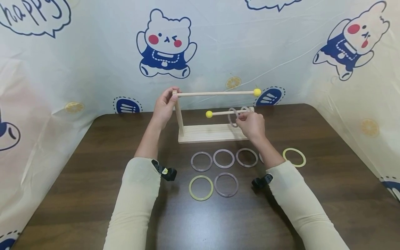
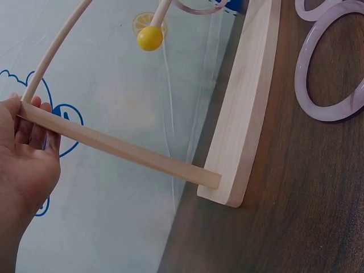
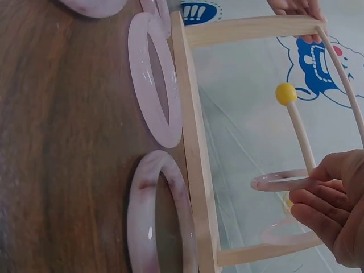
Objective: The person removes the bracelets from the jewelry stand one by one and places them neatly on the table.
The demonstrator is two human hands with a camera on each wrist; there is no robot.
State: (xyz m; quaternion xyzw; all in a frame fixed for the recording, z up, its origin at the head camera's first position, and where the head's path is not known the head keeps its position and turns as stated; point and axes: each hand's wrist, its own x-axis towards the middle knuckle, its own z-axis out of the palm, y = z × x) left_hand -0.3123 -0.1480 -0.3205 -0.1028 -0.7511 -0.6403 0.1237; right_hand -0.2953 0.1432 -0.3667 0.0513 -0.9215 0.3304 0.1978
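Observation:
A pale wooden rack [image 1: 212, 133] stands on the table, with a long upper rod [image 1: 215, 93] and a shorter lower rod [image 1: 220, 113], each ending in a yellow ball. My left hand [image 1: 164, 106] grips the top of the rack's left post [image 2: 119, 142], where the upper rod joins it. In my right hand [image 1: 252, 125] a pinkish bangle [image 3: 278, 181] is pinched between thumb and fingers, and the lower rod runs through it. Another bangle [image 3: 284, 232] hangs on that rod nearer the right post, partly hidden by the right hand in the head view.
In front of the rack lie several pale purple bangles [image 1: 224, 149], one partly hidden under the right forearm. A yellow-green bangle [image 1: 201, 199] lies at the near left of them, another yellow-green bangle [image 1: 304, 159] to the right. A patterned sheet [image 1: 103, 62] hangs behind the brown table [image 1: 93, 194].

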